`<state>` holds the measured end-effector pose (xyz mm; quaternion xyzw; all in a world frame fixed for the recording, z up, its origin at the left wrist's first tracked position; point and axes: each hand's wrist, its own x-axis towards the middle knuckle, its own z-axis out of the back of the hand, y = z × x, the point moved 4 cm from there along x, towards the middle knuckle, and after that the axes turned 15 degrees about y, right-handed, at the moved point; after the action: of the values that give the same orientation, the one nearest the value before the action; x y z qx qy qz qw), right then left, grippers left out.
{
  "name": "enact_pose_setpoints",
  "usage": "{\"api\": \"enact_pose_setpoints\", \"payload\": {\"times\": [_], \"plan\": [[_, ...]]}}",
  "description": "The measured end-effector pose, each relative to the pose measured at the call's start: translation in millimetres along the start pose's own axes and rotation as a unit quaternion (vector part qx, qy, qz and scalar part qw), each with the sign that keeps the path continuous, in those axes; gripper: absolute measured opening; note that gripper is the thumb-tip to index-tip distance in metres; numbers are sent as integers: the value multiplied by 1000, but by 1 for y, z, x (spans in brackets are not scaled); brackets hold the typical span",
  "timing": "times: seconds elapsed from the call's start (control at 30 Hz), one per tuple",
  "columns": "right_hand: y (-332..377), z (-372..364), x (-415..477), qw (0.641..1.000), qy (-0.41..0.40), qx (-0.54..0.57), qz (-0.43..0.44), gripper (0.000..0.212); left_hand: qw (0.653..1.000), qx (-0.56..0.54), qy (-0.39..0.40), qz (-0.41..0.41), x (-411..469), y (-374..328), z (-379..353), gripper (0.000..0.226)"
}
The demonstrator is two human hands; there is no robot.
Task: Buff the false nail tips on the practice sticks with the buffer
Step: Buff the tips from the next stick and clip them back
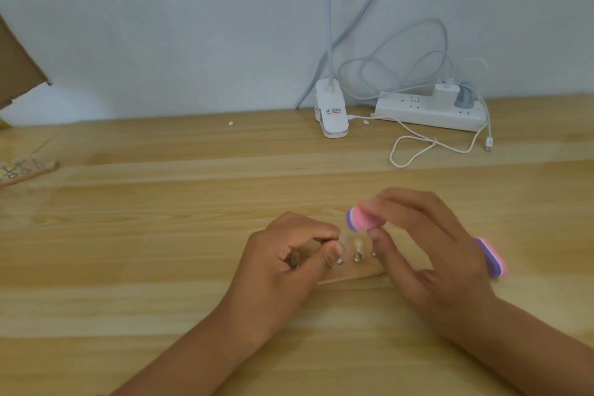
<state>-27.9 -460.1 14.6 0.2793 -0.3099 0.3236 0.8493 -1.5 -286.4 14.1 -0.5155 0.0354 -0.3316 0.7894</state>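
Note:
A wooden practice stick (pixel 356 275) lies on the table in front of me, with several clear false nail tips (pixel 357 246) clipped along it. My left hand (pixel 283 264) rests on the stick's left part, thumb and forefinger pinching one nail tip. My right hand (pixel 430 244) holds a pink and purple buffer (pixel 355 219) between thumb and fingers; its near end is just above the nail tips, and its far end shows behind the hand at the right. The stick's left end is hidden under my left hand.
Another stick with clips (pixel 22 170) lies at the far left. A white clip lamp base (pixel 331 114), a power strip (pixel 430 111) and loose white cables (pixel 418 151) sit at the back by the wall. A cardboard piece (pixel 16 67) leans at the upper left.

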Motion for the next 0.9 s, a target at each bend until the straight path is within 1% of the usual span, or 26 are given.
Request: {"api": "enact_pose_setpoints", "payload": {"times": [0.07, 0.1, 0.2, 0.3, 0.33, 0.43, 0.47, 0.57, 0.6, 0.73, 0.83, 0.9], "plan": [[5, -6, -3, 998, 46, 18, 41, 30, 1000, -8, -6, -1, 1, -1, 1, 18], [4, -8, -2, 997, 62, 16, 45, 31, 1000, -7, -8, -1, 1, -1, 1, 16], [-1, -7, 0, 998, 57, 19, 18, 32, 1000, -3, -15, 1, 1, -1, 2, 11], [7, -10, -2, 994, 80, 30, 64, 29, 1000, -3, -13, -12, 1, -2, 2, 14], [6, -10, -3, 994, 87, 28, 64, 30, 1000, -1, -13, -13, 1, -2, 1, 12], [-5, -6, -1, 997, 75, 16, -8, 35, 1000, 9, -19, -8, 0, -1, 0, 8], [-5, -7, -1, 997, 71, 21, -12, 35, 1000, 11, -17, -11, 0, -2, -1, 7], [9, -13, -5, 995, 81, 39, 53, 23, 1000, 8, -7, -20, 1, -5, -3, 14], [9, -12, -5, 994, 85, 38, 62, 22, 1000, 5, -7, -20, 1, -4, -3, 15], [0, -6, -2, 996, 82, 26, 9, 27, 1000, -2, -27, -10, 1, -1, 0, 9], [13, -11, -3, 993, 95, 44, 49, 21, 999, -12, -31, -22, 0, -2, 1, 14], [7, -8, 0, 992, 101, 73, 15, 25, 999, -3, -31, -25, -1, -2, 2, 15]]}}
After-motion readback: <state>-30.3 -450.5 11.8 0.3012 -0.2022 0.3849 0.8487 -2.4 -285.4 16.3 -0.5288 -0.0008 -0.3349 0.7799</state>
